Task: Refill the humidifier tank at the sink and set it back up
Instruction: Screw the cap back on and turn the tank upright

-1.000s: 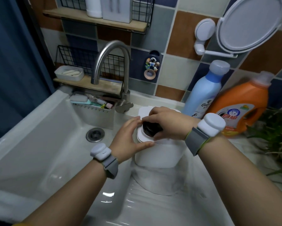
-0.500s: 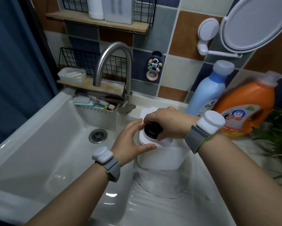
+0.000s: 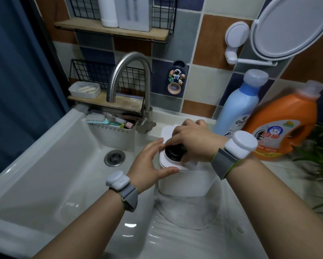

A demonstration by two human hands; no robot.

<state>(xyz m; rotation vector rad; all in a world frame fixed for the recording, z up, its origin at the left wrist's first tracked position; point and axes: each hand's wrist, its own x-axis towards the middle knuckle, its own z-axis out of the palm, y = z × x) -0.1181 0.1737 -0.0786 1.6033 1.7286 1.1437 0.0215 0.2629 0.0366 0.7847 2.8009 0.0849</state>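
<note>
While the white humidifier tank (image 3: 183, 184) stands on the ribbed ledge of the sink (image 3: 44, 165), to the right of the basin, both hands meet at its top. The right hand (image 3: 192, 141) lies over the tank's upper face with its fingers curled around the black round cap (image 3: 173, 153), gripping it from above and from the right. The left hand (image 3: 149, 165) holds the tank from the left, thumb pressed along the near edge of the white top and fingers touching the far left edge, just beside the cap. Each wrist wears a grey band with a white puck. Left of the tank and lower, the drain (image 3: 114, 157) sits in the basin floor. Behind the tank and to its left rises the curved steel tap (image 3: 130, 71), its lever close to the tank's back corner, and a white caddy (image 3: 112, 135) of brushes hangs on the basin wall beside it. Behind the tank to the right stand a blue bottle (image 3: 239, 105) and, further right, an orange detergent jug (image 3: 282, 126), both near the right wrist. Green leaves (image 3: 319, 152) reach in further right of the jug. Above them a round white mirror (image 3: 291, 27) hangs from the tiled wall.
</note>
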